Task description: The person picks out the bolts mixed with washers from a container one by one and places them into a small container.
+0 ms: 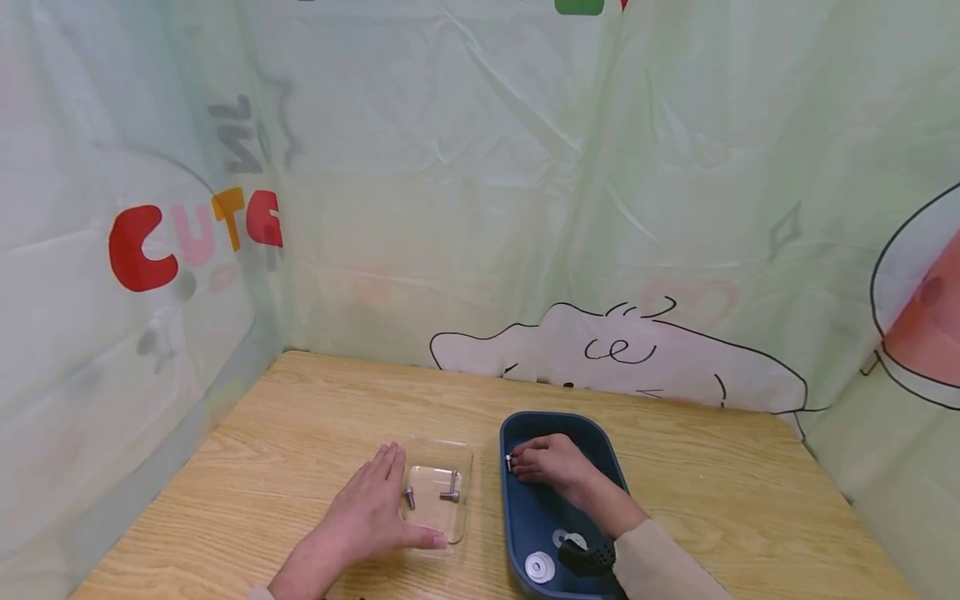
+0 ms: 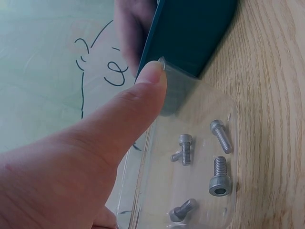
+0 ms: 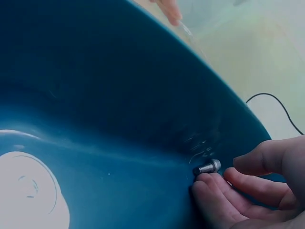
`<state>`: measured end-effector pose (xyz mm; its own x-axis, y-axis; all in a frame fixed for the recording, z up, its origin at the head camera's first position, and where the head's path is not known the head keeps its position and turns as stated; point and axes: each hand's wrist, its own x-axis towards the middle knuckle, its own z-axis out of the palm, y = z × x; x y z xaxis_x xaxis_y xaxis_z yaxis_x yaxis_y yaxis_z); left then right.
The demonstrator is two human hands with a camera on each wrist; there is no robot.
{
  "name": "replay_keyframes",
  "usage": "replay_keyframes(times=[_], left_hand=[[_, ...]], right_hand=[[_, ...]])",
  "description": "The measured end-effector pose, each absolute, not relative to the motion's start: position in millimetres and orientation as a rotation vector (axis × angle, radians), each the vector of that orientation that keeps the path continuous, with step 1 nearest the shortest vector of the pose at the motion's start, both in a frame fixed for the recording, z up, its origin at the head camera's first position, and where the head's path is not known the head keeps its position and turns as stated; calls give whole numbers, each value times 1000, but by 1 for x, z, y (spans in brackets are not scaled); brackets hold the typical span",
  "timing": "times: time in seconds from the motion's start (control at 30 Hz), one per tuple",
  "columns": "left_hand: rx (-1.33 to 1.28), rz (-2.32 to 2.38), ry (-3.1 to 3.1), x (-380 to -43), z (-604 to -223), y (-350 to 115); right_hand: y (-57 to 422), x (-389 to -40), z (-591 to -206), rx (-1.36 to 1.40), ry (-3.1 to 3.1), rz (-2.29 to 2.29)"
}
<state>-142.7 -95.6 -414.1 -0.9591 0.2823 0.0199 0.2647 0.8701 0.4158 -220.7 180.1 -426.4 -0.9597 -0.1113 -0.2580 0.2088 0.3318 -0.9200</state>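
Observation:
My left hand (image 1: 367, 510) spans a corner of the clear plastic tray (image 1: 463, 454), straight fingers along its left side and thumb over the near rim. Several silver socket-head bolts lie in it, one bolt (image 2: 219, 177) with its hex socket showing. Inside the blue bin (image 1: 507, 517), my right hand (image 1: 553, 462) is at the left wall. One small bolt (image 3: 208, 167) lies at its fingertips (image 3: 206, 185), close to the wall. The thumb tip stands slightly apart from the bolt head.
White round discs (image 1: 540, 567) lie at the near end of the bin, partly under the black wrist strap (image 1: 587, 557). Bin and tray stand side by side on the wooden table (image 1: 322, 417). A printed curtain (image 1: 450, 208) hangs behind the table.

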Motion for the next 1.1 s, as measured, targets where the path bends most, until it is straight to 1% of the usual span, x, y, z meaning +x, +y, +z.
replay_keyframes(times=[0.43,1.1], left_hand=[[439,636,2997,-143,-415,-96],[412,659,2966,-143,-414,-95]], right_hand=[[183,-223,-421,98,2157,-1768],[179,-224,-424,149,2161,-1793]])
